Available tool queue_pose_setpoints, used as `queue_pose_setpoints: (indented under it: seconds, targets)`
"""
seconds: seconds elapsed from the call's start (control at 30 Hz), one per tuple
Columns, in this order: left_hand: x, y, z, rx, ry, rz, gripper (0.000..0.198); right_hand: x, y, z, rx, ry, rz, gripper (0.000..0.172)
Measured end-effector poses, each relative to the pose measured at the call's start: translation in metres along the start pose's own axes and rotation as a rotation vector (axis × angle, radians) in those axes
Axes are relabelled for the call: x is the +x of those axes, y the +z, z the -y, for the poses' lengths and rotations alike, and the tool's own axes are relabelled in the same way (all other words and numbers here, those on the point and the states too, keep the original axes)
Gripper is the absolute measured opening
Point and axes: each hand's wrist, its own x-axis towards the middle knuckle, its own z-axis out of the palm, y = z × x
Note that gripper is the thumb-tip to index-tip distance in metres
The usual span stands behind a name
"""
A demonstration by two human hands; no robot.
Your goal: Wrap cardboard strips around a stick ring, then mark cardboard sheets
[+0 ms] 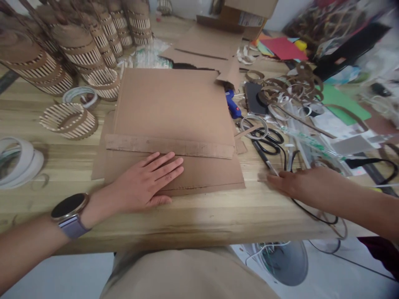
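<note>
Flat brown cardboard sheets (174, 104) lie stacked on the wooden table, with a narrow cardboard strip (199, 148) across them. My left hand (146, 180) rests flat on the lower part of the cardboard, fingers spread, just below the strip; a watch is on that wrist. At the right, my right hand (289, 182) is low over the table, its fingertips closed at the end of a slim cutter-like tool (264, 157). Black-handled scissors (269, 139) lie just beyond that tool. A blue glue gun (233, 104) sits beside the cardboard's right edge.
Woven stick baskets (69, 120) and tall lantern-like pieces (77, 50) fill the left and back left. White tape rolls (20, 162) sit at the far left. Curled brown strips (296, 85), coloured paper (285, 47) and cords crowd the right. A bin (285, 263) stands below the table's edge.
</note>
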Motion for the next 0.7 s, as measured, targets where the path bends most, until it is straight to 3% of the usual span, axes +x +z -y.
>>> queue_pose_setpoints:
  seconds: [0.03,0.1,0.17,0.3,0.47,0.6,0.7]
  targets:
    - [0.000,0.000,0.000,-0.001,-0.001,0.000,0.070,-0.004,-0.002,-0.002,-0.077,-0.032,0.056,0.051]
    - [0.000,0.001,0.000,-0.002,-0.013,0.004,0.071,-0.006,-0.008,-0.002,-0.158,-0.044,0.154,0.035]
    - [0.000,0.003,0.000,-0.004,-0.025,0.007,0.072,0.002,-0.014,0.007,-0.040,0.066,0.150,0.019]
    - [0.000,0.005,0.000,-0.002,-0.027,-0.001,0.071,0.034,-0.011,0.026,0.218,0.197,0.092,0.032]
    - [-0.018,-0.004,-0.001,0.046,-0.081,-0.095,0.067,0.056,0.004,0.032,0.211,0.302,-0.019,0.030]
    - [-0.054,-0.023,-0.007,0.075,-0.387,-0.167,0.060,0.041,0.001,0.050,0.098,0.268,-0.271,0.043]
    - [-0.082,-0.034,-0.015,0.078,-0.737,-0.198,0.055,0.026,-0.003,0.074,0.221,0.318,-0.260,0.046]
